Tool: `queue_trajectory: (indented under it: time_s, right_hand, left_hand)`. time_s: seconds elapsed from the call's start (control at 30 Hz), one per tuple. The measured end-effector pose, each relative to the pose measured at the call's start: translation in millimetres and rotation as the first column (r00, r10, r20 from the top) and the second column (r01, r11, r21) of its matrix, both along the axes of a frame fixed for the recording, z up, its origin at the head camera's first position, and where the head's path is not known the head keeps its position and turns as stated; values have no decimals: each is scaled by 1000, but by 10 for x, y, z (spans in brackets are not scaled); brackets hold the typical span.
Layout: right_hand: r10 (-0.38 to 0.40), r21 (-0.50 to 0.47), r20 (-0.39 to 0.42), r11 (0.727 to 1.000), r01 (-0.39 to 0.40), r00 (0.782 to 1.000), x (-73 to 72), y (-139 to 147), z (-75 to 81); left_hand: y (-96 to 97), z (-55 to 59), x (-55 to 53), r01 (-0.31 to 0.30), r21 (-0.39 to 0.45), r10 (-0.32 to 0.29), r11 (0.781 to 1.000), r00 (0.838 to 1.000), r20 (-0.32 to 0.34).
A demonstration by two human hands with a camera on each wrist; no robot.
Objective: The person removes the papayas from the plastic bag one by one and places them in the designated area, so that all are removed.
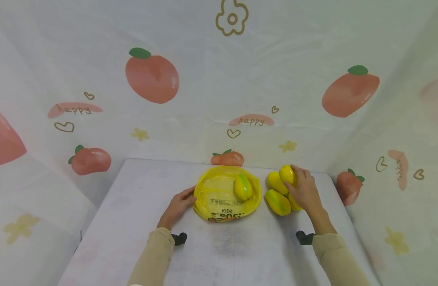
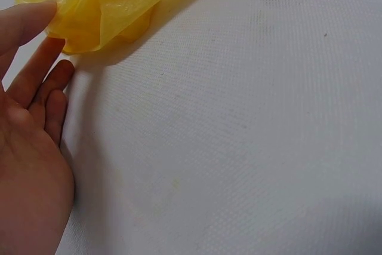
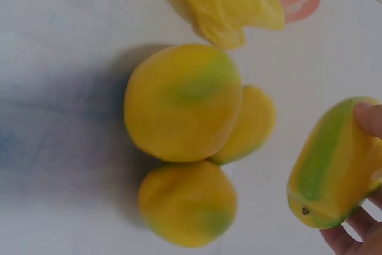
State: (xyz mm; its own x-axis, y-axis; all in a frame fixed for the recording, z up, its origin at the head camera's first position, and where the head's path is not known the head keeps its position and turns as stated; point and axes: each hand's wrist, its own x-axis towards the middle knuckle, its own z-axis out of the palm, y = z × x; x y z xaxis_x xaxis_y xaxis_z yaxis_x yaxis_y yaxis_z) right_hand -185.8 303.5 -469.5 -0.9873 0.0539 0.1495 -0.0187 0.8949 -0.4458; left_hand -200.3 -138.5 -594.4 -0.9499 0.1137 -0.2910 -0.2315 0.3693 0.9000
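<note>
My right hand [image 1: 304, 188] grips a yellow-green fruit [image 3: 331, 165], oblong like a mango or papaya, raised over a group of similar ones. In the right wrist view, its thumb lies on the upper side and fingers curl beneath. Below it, a fruit with a green stripe [image 1: 277, 202], a yellow one [image 1: 276, 182] and another partly hidden by the hand [image 1: 295, 202] lie close together on the table. A yellow plastic bag [image 1: 219, 190] lies spread with its mouth open, one fruit [image 1: 243, 187] inside. My left hand [image 1: 179, 204] pinches the bag's left edge between thumb and fingers.
The white table [image 1: 222, 254] meets a hanging sheet [image 1: 204, 79] printed with red fruits, which encloses the back and sides. Dark wrist mounts [image 1: 305, 238] stick out from both sleeves [image 1: 336, 254].
</note>
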Motion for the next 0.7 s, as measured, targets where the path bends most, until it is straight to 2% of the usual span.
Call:
queue_trajectory:
  time_s: [0.37, 0.6, 0.7]
  right_hand:
    - [-38, -12, -58, 999, 37, 998, 74, 311, -123]
    - [-92, -21, -27, 996, 91, 995, 122, 485, -212]
    - [-103, -27, -41, 994, 102, 994, 150, 554, -261]
  left_hand:
    - [-2, -1, 2, 8, -6, -8, 1000, 1000, 2]
    - [4, 19, 5, 3, -17, -3, 1000, 1000, 5]
    - [9, 17, 1, 0, -7, 1, 1000, 1000, 12]
